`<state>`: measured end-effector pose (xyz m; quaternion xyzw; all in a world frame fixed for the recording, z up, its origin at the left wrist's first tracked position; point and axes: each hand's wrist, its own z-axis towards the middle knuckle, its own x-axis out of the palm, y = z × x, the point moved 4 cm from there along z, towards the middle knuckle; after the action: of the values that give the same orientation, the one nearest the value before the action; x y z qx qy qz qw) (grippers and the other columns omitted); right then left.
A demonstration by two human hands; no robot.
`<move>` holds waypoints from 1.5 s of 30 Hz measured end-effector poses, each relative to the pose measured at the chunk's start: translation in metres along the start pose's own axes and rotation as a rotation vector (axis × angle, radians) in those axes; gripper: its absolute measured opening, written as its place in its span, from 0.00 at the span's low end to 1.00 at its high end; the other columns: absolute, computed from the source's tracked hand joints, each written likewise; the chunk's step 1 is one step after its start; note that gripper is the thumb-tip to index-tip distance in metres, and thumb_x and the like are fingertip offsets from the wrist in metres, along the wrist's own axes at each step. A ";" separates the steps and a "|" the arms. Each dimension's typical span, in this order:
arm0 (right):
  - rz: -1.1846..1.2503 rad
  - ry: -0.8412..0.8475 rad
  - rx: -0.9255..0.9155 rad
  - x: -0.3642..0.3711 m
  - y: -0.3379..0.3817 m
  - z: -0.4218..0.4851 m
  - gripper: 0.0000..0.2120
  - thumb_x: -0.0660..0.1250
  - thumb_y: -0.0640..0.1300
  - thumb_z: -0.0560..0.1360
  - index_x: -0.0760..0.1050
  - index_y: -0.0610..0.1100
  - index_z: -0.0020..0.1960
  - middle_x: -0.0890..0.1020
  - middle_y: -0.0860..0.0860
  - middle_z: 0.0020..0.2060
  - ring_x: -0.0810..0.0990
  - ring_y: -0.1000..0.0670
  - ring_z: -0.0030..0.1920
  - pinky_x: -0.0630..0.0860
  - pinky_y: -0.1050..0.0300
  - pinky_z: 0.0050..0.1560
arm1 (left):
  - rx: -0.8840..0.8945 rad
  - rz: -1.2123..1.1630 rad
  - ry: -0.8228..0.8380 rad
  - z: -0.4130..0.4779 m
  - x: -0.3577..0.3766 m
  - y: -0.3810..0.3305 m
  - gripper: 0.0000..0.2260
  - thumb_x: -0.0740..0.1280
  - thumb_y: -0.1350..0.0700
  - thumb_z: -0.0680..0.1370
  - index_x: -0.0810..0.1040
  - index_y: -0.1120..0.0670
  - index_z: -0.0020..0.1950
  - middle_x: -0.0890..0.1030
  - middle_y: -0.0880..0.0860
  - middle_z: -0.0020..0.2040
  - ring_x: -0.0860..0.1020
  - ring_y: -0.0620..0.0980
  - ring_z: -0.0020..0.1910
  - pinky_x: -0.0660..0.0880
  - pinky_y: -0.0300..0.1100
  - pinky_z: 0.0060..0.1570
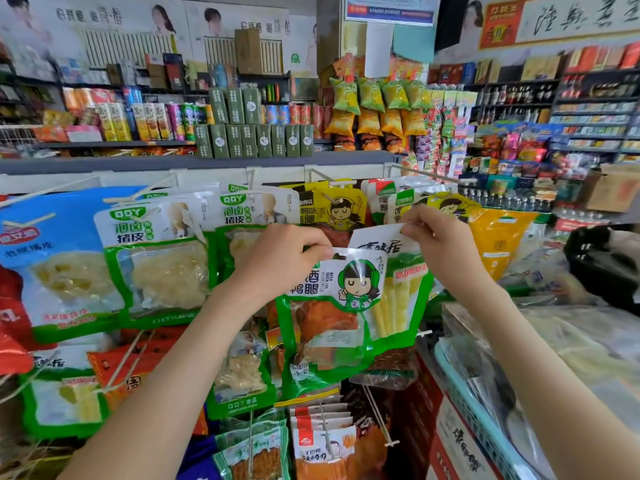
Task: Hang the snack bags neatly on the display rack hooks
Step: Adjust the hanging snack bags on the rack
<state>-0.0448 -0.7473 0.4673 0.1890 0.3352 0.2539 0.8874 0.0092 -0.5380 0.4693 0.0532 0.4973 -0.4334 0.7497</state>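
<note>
My left hand pinches the top edge of a green duck-leg snack bag with a cartoon girl on it. My right hand pinches the top of a second green-and-white bag of yellow strips, which sits just behind and to the right of the first. Both bags hang in front of the display rack. Its hooks carry white-green QQY bags, yellow bags and a blue bag. One bare hook sticks out at the upper right.
Lower hooks hold several more snack packs. A light-blue basket with plastic-wrapped goods stands at the right, beside a red-and-white carton. Shelves of boxes and chip bags fill the background.
</note>
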 end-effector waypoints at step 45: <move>0.079 0.290 0.133 -0.003 -0.043 -0.014 0.12 0.61 0.36 0.77 0.62 0.42 0.57 0.74 0.51 0.36 0.71 0.61 0.32 0.67 0.66 0.36 | -0.012 -0.112 -0.044 0.020 0.033 -0.010 0.08 0.64 0.52 0.78 0.83 0.50 0.47 0.81 0.44 0.37 0.71 0.32 0.24 0.66 0.29 0.27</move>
<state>-0.0424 -0.7809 0.4370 0.2218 0.4682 0.2903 0.8046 0.0205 -0.5740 0.4570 0.0112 0.4855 -0.4728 0.7353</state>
